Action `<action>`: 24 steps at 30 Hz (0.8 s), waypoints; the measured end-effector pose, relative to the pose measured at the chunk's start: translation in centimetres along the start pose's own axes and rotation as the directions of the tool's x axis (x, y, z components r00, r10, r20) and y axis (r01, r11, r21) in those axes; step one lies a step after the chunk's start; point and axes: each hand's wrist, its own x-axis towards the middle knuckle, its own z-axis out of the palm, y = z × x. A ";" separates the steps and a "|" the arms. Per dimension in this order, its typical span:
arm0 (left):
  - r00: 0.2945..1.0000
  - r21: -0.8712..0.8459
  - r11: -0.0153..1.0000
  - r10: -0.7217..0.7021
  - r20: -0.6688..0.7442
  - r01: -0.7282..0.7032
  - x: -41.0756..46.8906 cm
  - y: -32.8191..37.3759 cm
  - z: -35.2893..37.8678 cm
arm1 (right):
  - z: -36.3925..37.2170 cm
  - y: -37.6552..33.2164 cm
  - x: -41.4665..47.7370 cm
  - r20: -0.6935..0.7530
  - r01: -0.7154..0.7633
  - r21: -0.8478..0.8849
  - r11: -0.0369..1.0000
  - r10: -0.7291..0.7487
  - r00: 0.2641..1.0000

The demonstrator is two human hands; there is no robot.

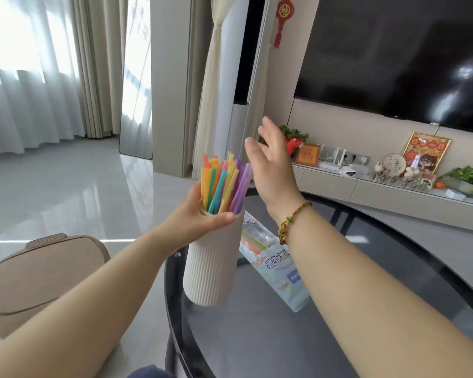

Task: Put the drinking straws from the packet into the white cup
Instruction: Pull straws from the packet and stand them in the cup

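Note:
A tall ribbed white cup (210,268) stands on the dark glass table (257,336), tilted slightly. Several coloured drinking straws (223,185) stick up out of its mouth in a bunch. My left hand (200,219) grips the cup around its rim. My right hand (273,165) hovers just right of the straw tops, fingers spread and holding nothing. The straw packet (273,264), pale blue with print, lies flat on the table behind the cup, partly hidden by my right forearm; a few straws show through its clear part.
A beige padded seat (38,279) sits at the left of the table. Behind are a low TV cabinet (393,192) with ornaments and plants, a large dark TV screen (393,55) and curtains. Grey tiled floor lies to the left.

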 end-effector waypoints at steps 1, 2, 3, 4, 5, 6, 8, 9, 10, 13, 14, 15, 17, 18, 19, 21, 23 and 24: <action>1.000 0.003 1.000 0.019 -0.021 -0.019 -0.1 -0.2 0.3 | 0.2 0.1 0.0 0.046 0.036 -0.064 0.997 -0.034 0.998; 0.998 0.012 0.999 0.034 -0.051 -0.034 -0.1 -0.4 0.5 | 0.3 0.1 -0.1 0.100 0.072 -0.131 0.989 -0.059 0.993; 0.996 0.026 0.999 0.042 -0.080 -0.040 -0.1 -0.5 0.6 | 0.5 0.3 -0.2 0.157 0.104 -0.204 0.973 -0.072 0.985; 0.994 0.046 0.998 0.039 -0.105 -0.034 -0.2 -0.6 0.6 | 0.8 0.5 -0.3 0.210 0.137 -0.282 0.950 -0.078 0.975; 0.992 0.069 0.997 0.031 -0.118 -0.023 -0.2 -0.8 0.6 | 1.0 0.6 -0.5 0.251 0.173 -0.355 0.919 -0.085 0.964; 0.992 0.095 0.995 0.023 -0.124 -0.011 -0.2 -0.9 0.5 | 1.1 0.8 -0.6 0.271 0.208 -0.406 0.890 -0.100 0.957; 0.990 0.141 0.990 0.015 -0.141 0.005 0.0 -1.3 0.3 | 1.1 0.9 -0.9 0.236 0.246 -0.417 0.875 -0.157 0.959; 0.986 0.161 0.987 0.015 -0.164 0.012 0.2 -1.4 0.3 | 0.9 0.9 -1.0 0.193 0.251 -0.400 0.882 -0.186 0.963; 0.981 0.174 0.985 0.017 -0.195 0.017 0.3 -1.5 0.3 | 0.6 0.9 -1.1 0.151 0.251 -0.388 0.887 -0.207 0.967; 0.965 0.171 0.985 0.011 -0.262 0.036 0.7 -1.6 0.7 | -1.5 1.9 -1.3 0.073 0.198 -0.424 0.884 -0.184 0.980; 0.961 0.176 0.984 0.014 -0.278 0.037 0.8 -1.7 1.0 | -2.5 2.6 -1.6 0.060 0.165 -0.448 0.878 -0.155 0.986; 0.953 0.184 0.982 0.020 -0.302 0.038 0.7 -1.9 1.1 | -3.4 3.3 -1.9 0.045 0.126 -0.467 0.875 -0.118 0.992; 0.916 0.232 0.970 0.029 -0.400 0.071 0.3 -2.7 2.0 | -5.8 5.2 -2.9 0.008 0.027 -0.506 0.862 -0.026 1.000; 0.874 0.266 0.958 0.036 -0.484 0.107 -0.3 -3.1 2.5 | -6.9 6.2 -3.6 -0.012 -0.028 -0.527 0.849 0.026 1.000; 0.823 0.284 0.951 0.061 -0.565 0.125 -1.0 -3.3 3.1 | -7.9 7.2 -4.3 -0.032 -0.088 -0.549 0.831 0.084 0.996; 0.753 0.300 0.949 0.130 -0.645 0.093 -2.5 -3.9 4.6 | -10.0 9.0 -5.7 -0.072 -0.210 -0.576 0.790 0.207 0.976; 0.747 0.336 0.941 0.186 -0.639 0.053 -4.1 -4.4 6.2 | -11.7 10.7 -7.1 -0.103 -0.322 -0.587 0.743 0.326 0.940; 0.752 0.357 0.933 0.208 -0.625 0.038 -4.8 -4.7 7.0 | -12.4 11.4 -7.8 -0.113 -0.367 -0.595 0.715 0.377 0.919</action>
